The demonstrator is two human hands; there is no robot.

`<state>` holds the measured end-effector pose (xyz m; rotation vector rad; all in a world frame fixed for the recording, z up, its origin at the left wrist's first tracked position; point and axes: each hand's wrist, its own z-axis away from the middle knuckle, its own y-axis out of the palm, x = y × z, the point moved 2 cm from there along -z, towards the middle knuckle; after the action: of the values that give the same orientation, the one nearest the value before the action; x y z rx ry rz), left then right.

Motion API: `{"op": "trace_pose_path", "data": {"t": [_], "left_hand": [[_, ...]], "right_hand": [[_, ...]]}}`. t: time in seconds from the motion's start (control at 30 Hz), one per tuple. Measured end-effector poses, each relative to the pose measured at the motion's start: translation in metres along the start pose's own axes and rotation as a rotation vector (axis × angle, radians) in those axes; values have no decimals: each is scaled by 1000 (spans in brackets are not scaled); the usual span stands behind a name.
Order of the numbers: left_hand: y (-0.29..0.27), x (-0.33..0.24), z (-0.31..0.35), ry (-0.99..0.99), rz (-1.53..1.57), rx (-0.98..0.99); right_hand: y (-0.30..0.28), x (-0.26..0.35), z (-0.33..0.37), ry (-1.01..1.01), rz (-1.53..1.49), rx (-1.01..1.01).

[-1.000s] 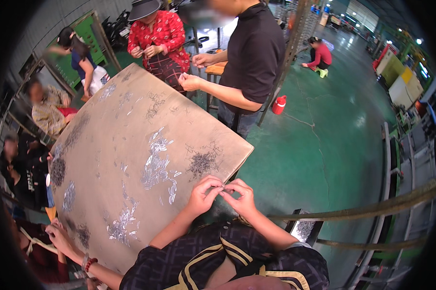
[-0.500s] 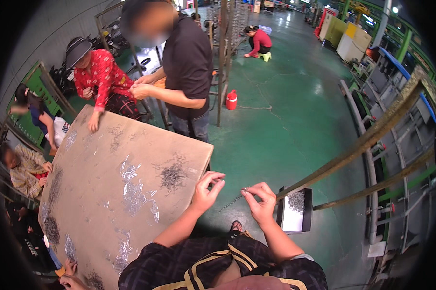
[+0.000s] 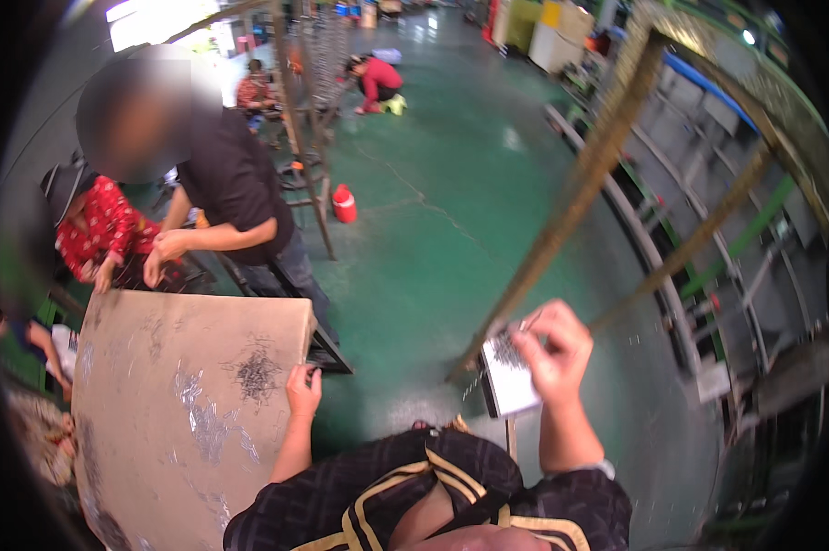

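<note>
My right hand (image 3: 557, 354) is raised at the right, its thumb and fingers pinched on a small metal piece (image 3: 523, 325). It is above a box with a white inside (image 3: 511, 387), where a heap of small dark pieces lies at the far end. My left hand (image 3: 302, 393) is at the right edge of the tan-topped table (image 3: 148, 321), fingers curled together. Something dark shows at its fingertips, too small to make out. On the table lie a pile of dark wire-like pieces (image 3: 257, 370) and scattered shiny metal pieces (image 3: 203, 418).
A person in a dark shirt (image 3: 235, 174) and one in red patterned clothes (image 3: 107, 220) stand beyond the table. Rusty metal bars (image 3: 575, 197) slant up past the box. A red jug (image 3: 344, 204) stands on the green floor (image 3: 433, 257); farther off, someone crouches (image 3: 376, 81).
The view has swung right. My right hand has moved over the white-lined box from beside it. My left hand has drawn in to the table edge, its fingers more curled.
</note>
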<state>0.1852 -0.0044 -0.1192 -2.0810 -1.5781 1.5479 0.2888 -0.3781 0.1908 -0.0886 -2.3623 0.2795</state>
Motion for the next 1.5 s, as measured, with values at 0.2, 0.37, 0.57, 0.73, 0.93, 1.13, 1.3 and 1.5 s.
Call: {"op": "trace_pose_path", "data": {"t": [0.2,0.37,0.57,0.73,0.93,1.13,1.3,1.5], "left_hand": [[1,-1,6,-18,-10,25],[5,-1,6,39,-30,46],[5,-3,8,32,-18,57],[14,9,11,92,47,12],[14,12,14,77,-29,58],[5,9,13,86,-68,60],[10,7,12,64,-50,86],[12,7,14,91,-78,52]], "right_hand": [[-73,24,-28,-49,-25,-188],[-128,37,-45,-51,70,-344],[-178,33,-65,-39,125,-460],[-214,40,-80,-78,185,-511],[-236,50,-109,-3,176,-587],[-274,53,-145,9,211,-660],[-298,69,-172,35,231,-683],[-314,67,-188,103,230,-658]]}}
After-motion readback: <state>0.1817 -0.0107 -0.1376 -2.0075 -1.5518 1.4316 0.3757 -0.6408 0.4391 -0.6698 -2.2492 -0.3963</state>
